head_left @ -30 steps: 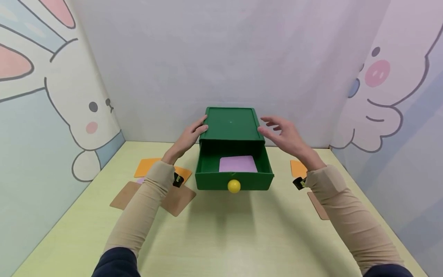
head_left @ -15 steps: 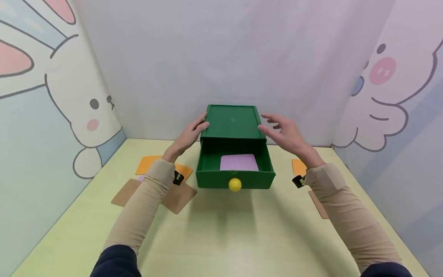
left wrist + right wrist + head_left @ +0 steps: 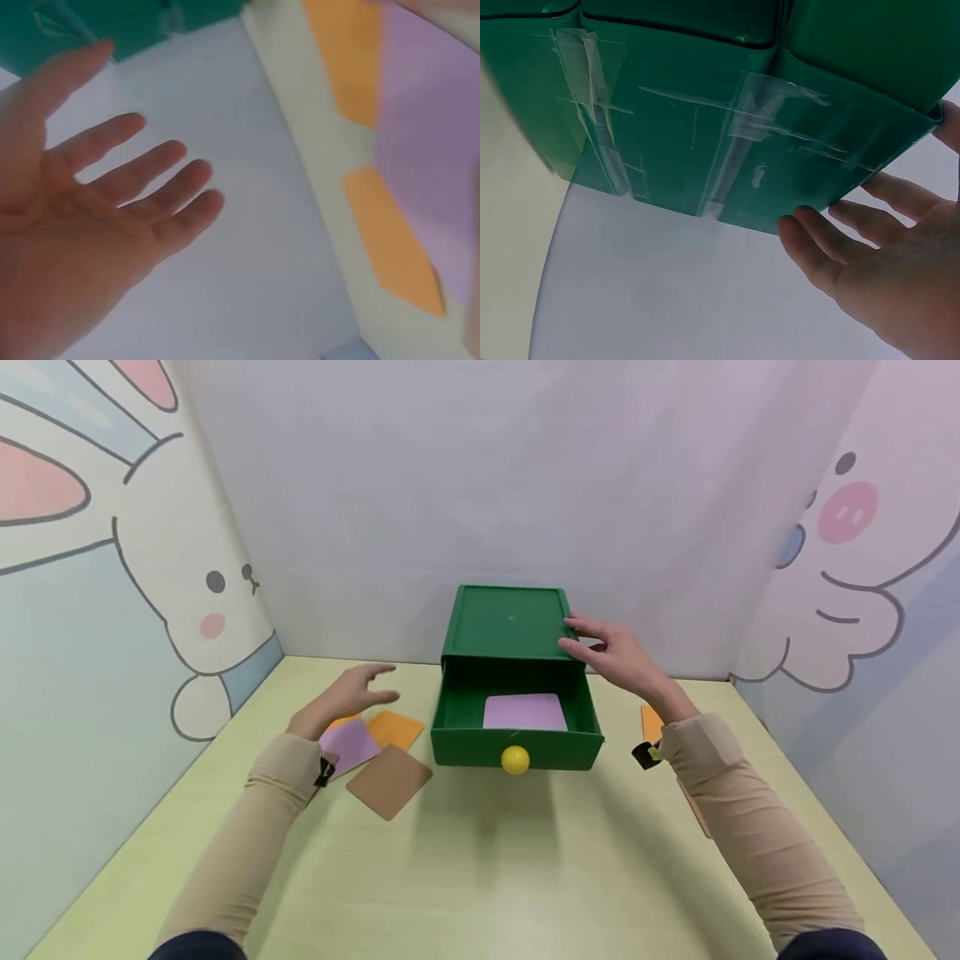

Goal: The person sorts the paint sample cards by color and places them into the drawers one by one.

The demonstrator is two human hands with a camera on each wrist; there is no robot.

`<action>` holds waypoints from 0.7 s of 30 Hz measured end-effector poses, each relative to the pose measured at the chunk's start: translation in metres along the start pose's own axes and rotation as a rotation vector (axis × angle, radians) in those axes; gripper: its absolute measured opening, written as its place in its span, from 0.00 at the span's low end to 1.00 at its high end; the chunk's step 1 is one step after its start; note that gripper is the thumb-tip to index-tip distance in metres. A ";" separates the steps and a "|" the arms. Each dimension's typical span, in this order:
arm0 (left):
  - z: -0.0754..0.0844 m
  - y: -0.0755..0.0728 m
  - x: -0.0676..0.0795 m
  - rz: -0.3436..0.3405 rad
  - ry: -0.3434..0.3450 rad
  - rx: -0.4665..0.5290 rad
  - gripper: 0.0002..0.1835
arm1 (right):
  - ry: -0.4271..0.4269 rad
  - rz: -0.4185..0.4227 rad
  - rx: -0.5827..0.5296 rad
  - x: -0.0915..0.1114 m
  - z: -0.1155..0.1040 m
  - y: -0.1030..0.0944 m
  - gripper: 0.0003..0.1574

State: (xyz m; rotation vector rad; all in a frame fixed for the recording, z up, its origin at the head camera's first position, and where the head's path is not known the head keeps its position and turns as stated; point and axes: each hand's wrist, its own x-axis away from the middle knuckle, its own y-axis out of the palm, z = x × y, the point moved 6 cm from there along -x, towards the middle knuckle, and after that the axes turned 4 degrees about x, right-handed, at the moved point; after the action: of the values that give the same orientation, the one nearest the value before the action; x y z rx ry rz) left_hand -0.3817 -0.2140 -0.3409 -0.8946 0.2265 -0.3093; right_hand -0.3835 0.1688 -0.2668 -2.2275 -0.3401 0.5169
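Observation:
A green drawer unit [image 3: 512, 622] stands at the middle of the table, its top drawer [image 3: 517, 750] pulled out and fronted by a yellow ball knob [image 3: 515, 760]. Inside that drawer lies a purple card [image 3: 525, 712]. My right hand [image 3: 618, 656] is at the unit's upper right side, fingers loosely extended along the edge. The right wrist view shows clear tape on the unit's stacked green sections [image 3: 682, 127]. Apart from the unit, on its left, my left hand [image 3: 345, 697] holds nothing, its fingers spread, above a purple card [image 3: 350, 747] and an orange card [image 3: 395, 729].
A brown card [image 3: 389, 782] lies on the table left of the drawer. Another orange card [image 3: 651, 722] and a brown card [image 3: 693, 806] lie at the right, partly hidden by my right arm. Walls with cartoon animals flank the table, and a pale wall [image 3: 510, 485] stands behind.
My left hand has let go of the unit's left side and moved left and down toward the cards. My right hand has stayed at the right side, closer against the edge.

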 end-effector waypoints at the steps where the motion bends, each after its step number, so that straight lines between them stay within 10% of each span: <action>1: -0.008 0.002 0.006 -0.025 -0.018 -0.038 0.35 | 0.002 -0.007 -0.005 0.000 0.001 0.000 0.37; 12: -0.055 0.022 0.048 -0.207 -0.213 -0.193 0.48 | 0.043 -0.054 0.006 0.002 0.009 -0.001 0.38; 21: -0.070 0.031 0.057 -0.221 -0.280 -0.188 0.51 | 0.029 -0.057 -0.023 0.001 0.008 0.002 0.38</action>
State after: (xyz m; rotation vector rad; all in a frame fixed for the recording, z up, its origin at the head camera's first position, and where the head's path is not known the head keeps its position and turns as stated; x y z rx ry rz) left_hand -0.3453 -0.2672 -0.4113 -1.1404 -0.1054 -0.3669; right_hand -0.3860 0.1737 -0.2731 -2.2383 -0.3949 0.4521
